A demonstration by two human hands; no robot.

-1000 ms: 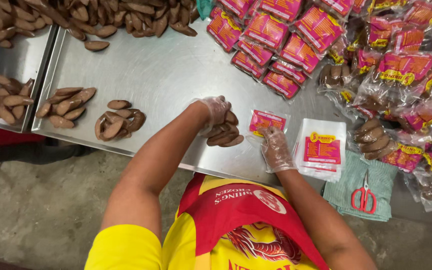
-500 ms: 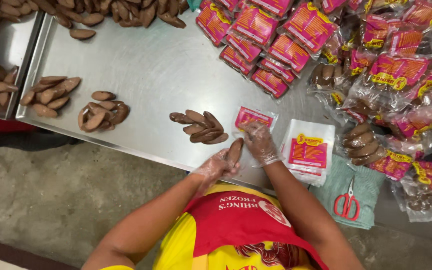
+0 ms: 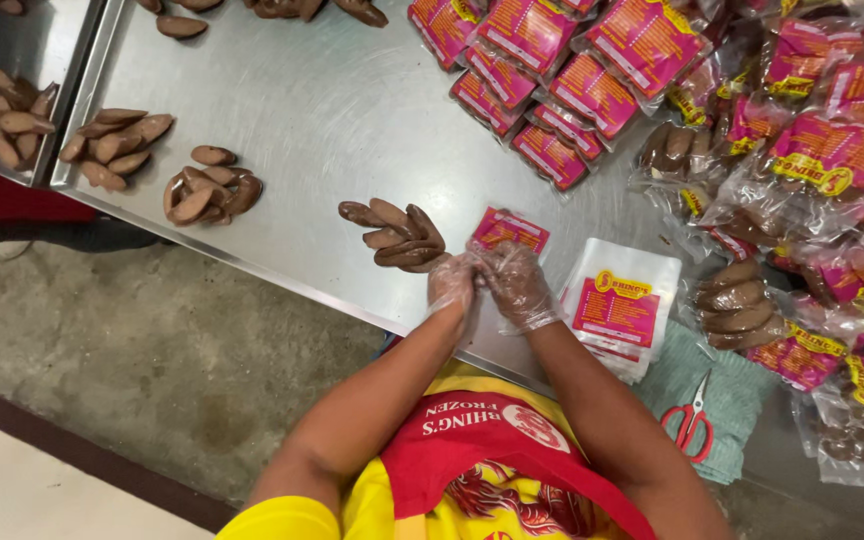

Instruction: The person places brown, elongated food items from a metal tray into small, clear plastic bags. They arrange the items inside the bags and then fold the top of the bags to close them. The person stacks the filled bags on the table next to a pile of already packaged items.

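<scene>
Both our hands have come together since half a second ago, when the left hand (image 3: 452,285) carried one brown piece. Now left and right hand (image 3: 517,285), in thin clear gloves, close on a small pink-labelled bag (image 3: 508,232) at the worktop (image 3: 352,110) edge, beside the brown pile (image 3: 397,235). The film looks light, limp and slippery; we would pinch its open rim.

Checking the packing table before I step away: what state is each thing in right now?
Left hand: gloved, pressed against the right hand.
Right hand: gloved, at the pink-labelled bag.
Pink-labelled bag: flat on the tray.
Brown pieces: loose pile, unbagged.
Empty bags: stacked flat.
Scissors: closed, on the green cloth.
Filled packs: piled.
</scene>
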